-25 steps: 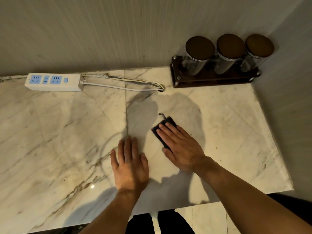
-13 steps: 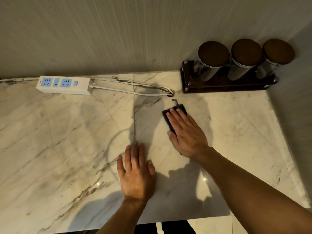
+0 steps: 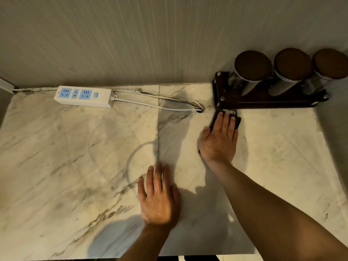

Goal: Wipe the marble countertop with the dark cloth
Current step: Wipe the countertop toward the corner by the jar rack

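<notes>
The marble countertop (image 3: 75, 157) is pale with brown veins and fills most of the view. A small dark cloth (image 3: 237, 120) lies flat on it near the back, just in front of the jar rack. My right hand (image 3: 219, 141) presses palm-down on the cloth, fingers stretched over it, so only the cloth's far edge and corners show. My left hand (image 3: 159, 196) rests flat on the bare marble nearer the front edge, fingers apart, holding nothing.
A dark wooden rack (image 3: 267, 101) with three brown-lidded jars (image 3: 253, 65) stands at the back right against the wall. A white and blue power strip (image 3: 83, 96) lies at the back left, its cables (image 3: 156, 106) running into a hole (image 3: 200, 110) in the marble.
My right hand has slid the dark cloth away from me, from mid-counter up to the jar rack. My left hand has stayed flat in about the same spot.
</notes>
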Demonstrator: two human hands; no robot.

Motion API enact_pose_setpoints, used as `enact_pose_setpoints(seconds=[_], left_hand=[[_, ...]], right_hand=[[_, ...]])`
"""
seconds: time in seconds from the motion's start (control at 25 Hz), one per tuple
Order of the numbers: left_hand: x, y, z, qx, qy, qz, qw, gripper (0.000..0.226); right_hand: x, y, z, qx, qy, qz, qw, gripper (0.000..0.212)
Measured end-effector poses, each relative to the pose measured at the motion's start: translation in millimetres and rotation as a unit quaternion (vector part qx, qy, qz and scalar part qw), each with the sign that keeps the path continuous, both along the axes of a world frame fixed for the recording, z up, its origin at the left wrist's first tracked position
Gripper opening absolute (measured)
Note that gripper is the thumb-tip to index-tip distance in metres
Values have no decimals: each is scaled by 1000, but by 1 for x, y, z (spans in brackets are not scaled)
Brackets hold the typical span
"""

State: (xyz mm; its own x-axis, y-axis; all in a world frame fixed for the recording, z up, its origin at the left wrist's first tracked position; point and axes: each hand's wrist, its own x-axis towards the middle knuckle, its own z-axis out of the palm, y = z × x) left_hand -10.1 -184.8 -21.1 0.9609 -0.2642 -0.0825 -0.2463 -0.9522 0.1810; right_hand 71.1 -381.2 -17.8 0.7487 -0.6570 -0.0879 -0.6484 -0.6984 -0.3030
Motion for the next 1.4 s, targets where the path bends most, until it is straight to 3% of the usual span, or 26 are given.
enact_pose_setpoints(seconds=[0.44, 1.4], left_hand=[[-3, 2, -3, -18, -11, -7, 1000, 57], [-5, 5, -2, -28, 2, -25, 999, 61]], right_hand=[[-36, 14, 2, -5, -9, -52, 999, 64], [-168, 66, -8, -25, -34, -45, 998, 63]])
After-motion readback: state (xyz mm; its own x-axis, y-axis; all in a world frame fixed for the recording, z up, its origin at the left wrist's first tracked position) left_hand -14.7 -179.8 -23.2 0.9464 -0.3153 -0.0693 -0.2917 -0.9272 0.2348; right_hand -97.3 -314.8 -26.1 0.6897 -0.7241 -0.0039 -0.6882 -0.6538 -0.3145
